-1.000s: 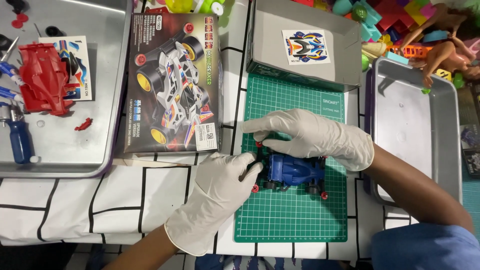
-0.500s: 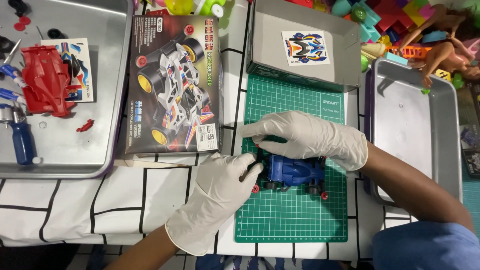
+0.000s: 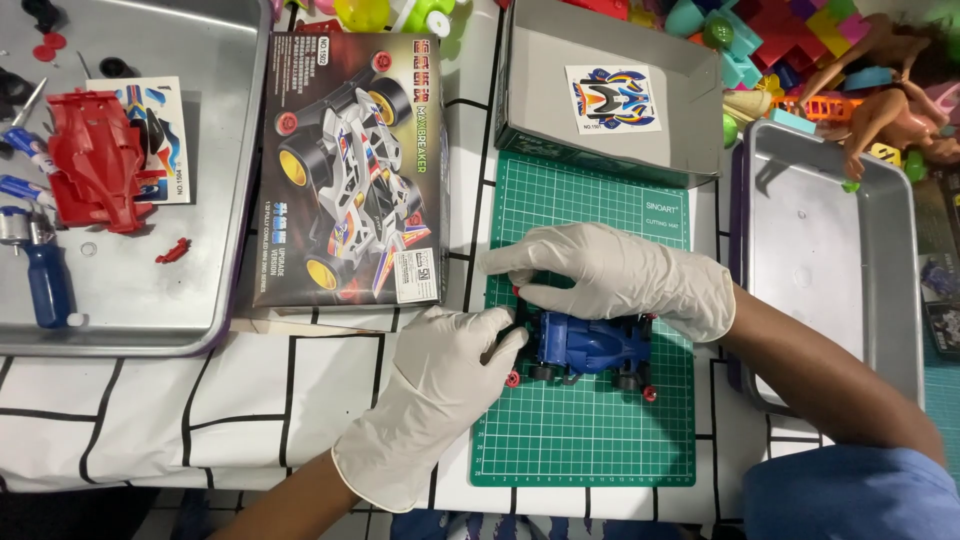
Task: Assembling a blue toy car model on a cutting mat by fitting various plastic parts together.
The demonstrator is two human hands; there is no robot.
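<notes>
A blue toy race car (image 3: 590, 345) with small red rollers lies on a green cutting mat (image 3: 590, 430). Both my hands wear white gloves. My left hand (image 3: 435, 395) reaches in from the lower left and its fingertips pinch the car's front end. Over the car's top lies my right hand (image 3: 615, 275), fingers pointing left and pressing on its front part. The front of the car is hidden under my fingers.
A model car kit box (image 3: 350, 170) lies left of the mat. A metal tray (image 3: 215, 200) at the left holds a red car body (image 3: 95, 160), a sticker sheet and a blue screwdriver (image 3: 45, 280). A grey box lid (image 3: 610, 95) lies behind the mat, another metal tray (image 3: 830, 250) right, toys beyond.
Hardly anything differs. Both hands stay on the blue car, with only slight shifts of the fingers at its front.
</notes>
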